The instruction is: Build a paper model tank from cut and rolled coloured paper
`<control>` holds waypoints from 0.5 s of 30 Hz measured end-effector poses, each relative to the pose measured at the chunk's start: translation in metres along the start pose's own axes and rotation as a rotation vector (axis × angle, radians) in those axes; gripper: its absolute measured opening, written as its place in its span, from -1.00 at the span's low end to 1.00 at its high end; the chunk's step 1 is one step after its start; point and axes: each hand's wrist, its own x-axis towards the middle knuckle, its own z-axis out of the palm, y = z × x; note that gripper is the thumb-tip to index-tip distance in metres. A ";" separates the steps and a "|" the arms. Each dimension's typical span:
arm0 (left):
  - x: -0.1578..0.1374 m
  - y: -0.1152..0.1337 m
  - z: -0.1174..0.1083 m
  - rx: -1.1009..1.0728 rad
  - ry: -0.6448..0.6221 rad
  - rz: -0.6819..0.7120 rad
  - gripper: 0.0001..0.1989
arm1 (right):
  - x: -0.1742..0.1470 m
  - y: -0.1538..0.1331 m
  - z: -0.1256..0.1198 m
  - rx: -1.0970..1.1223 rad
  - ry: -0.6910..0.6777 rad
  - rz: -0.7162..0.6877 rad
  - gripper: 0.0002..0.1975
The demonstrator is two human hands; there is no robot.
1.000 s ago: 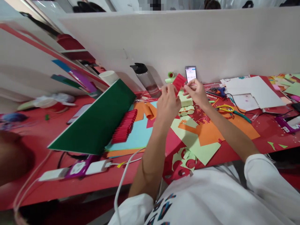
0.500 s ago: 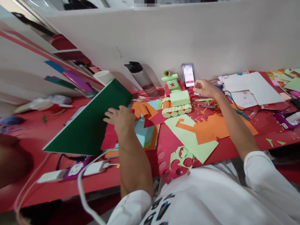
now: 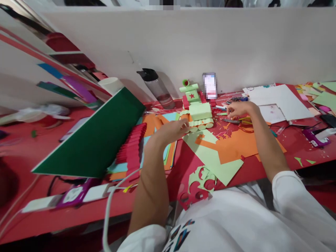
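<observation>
My left hand reaches over the stacked coloured paper, fingers stretched toward the left side of a light-green paper tank model. Its fingertips are at the model's scalloped track; whether they touch is hard to see. The tank has a red star on its upper part and orange inside the track. My right hand hovers by a pair of scissors, its fingers curled together. Anything pinched there is too small to make out. Orange paper and pale green paper lie below the model.
A dark green board leans at left beside a red pleated paper strip. Behind stand a water bottle and a phone. Power strips with cables run along the front left. White sheets lie at right.
My left hand has moved right, from the green board to the paper tank, uncovering the red pleated strip. My right hand has come down from near the phone to beside the scissors.
</observation>
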 end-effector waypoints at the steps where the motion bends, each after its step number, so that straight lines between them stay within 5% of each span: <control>1: 0.002 0.004 0.005 0.008 -0.074 0.107 -0.76 | -0.001 -0.002 -0.001 -0.013 -0.014 -0.005 -0.83; 10: 0.001 0.018 0.034 -0.003 -0.244 0.395 -0.71 | -0.003 -0.002 -0.002 -0.055 -0.051 0.013 -0.85; 15: 0.001 0.020 0.038 -0.072 -0.258 0.401 -0.72 | -0.005 0.015 -0.001 -0.025 -0.018 0.082 -0.82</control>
